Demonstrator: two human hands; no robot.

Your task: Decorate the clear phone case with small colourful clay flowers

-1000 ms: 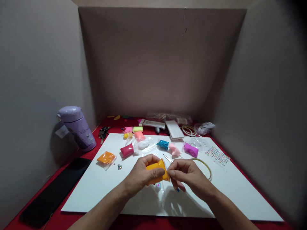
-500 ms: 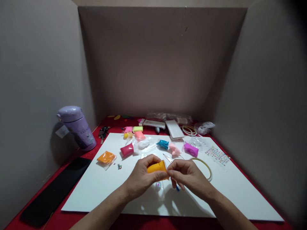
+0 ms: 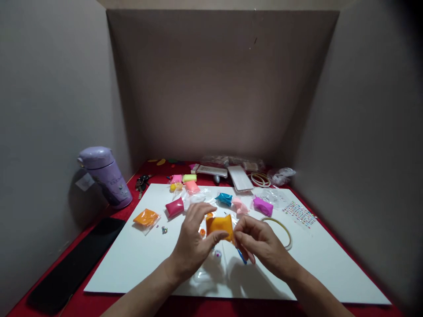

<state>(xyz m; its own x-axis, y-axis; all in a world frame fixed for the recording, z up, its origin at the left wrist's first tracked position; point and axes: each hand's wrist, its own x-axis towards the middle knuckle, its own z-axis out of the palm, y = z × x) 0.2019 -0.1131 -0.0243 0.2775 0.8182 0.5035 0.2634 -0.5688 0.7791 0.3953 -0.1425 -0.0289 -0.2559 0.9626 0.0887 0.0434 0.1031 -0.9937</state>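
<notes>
The person's left hand (image 3: 193, 240) and right hand (image 3: 259, 237) are above the middle of the near half of a white board (image 3: 330, 268), with a yellow-orange packet (image 3: 218, 226) between them. The left thumb presses against the packet's lower front, while the forefinger curves above its top, well apart from the thumb. The right thumb and forefinger are pinched together at the packet's right end; the other fingers curl beneath. A blue-handled tool (image 3: 243, 259) shows partly below the right hand, and a ring (image 3: 289, 235) lies just to its right.

Towards the far edge of the board are a dark red packet (image 3: 175, 207), a teal packet (image 3: 225, 199), a pale pink packet (image 3: 240, 206) and a purple packet (image 3: 263, 206). An orange packet (image 3: 146, 217) lies near the left edge. A sheet of small coloured dots (image 3: 300, 214) is by the right edge. Beyond the far left corner, a lilac bottle (image 3: 107, 178) stands on red cloth (image 3: 231, 308).
</notes>
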